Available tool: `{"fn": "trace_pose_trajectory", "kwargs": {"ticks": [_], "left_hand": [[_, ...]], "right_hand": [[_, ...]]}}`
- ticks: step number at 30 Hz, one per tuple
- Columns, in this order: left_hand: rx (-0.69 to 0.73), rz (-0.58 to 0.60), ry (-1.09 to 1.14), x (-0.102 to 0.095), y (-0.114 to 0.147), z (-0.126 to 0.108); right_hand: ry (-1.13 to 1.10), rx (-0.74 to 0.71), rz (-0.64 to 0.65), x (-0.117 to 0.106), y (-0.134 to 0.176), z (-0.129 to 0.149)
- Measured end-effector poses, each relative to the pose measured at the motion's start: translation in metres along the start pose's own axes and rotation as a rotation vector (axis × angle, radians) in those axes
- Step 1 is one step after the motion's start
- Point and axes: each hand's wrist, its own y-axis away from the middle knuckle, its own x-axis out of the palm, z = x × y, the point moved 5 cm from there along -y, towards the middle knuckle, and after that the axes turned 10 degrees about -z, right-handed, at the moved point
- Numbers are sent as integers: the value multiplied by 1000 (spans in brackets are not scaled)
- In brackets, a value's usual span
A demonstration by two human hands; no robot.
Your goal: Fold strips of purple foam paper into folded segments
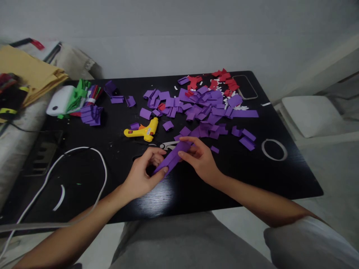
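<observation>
A folded purple paper strip [174,156] is held slantwise above the near middle of the black table. My left hand [146,170] pinches its lower end between thumb and fingers. At the upper end, my right hand [198,158] grips the same strip, thumb on top. Just behind the strip lies a pair of scissors [168,145], partly hidden by the strip and my fingers. A yellow glue gun [142,130] rests on its side beyond my left hand. Many cut purple paper pieces [200,106] are heaped past my right hand.
Red paper scraps [224,79] and a phone-shaped frame [246,87] lie at the back right. A tape ring [274,150] sits at right. A white cable [105,168] loops at left, near green paper strips [80,95] and a white device [60,100]. A stool [304,116] stands beyond.
</observation>
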Motion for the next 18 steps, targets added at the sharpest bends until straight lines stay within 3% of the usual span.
{"fn": "trace_pose_trajectory", "kwargs": {"ticks": [2, 5, 13, 18], "left_hand": [[-59, 27, 101, 2, -1, 2], [-111, -26, 190, 3, -3, 3], [-22, -181, 125, -5, -1, -4], [-207, -244, 338, -4, -3, 5]], "right_hand": [[-7, 2, 27, 2, 1, -1], [35, -40, 74, 7, 7, 0], [4, -23, 119, 12, 13, -4], [-33, 1, 21, 8, 12, -5]]}}
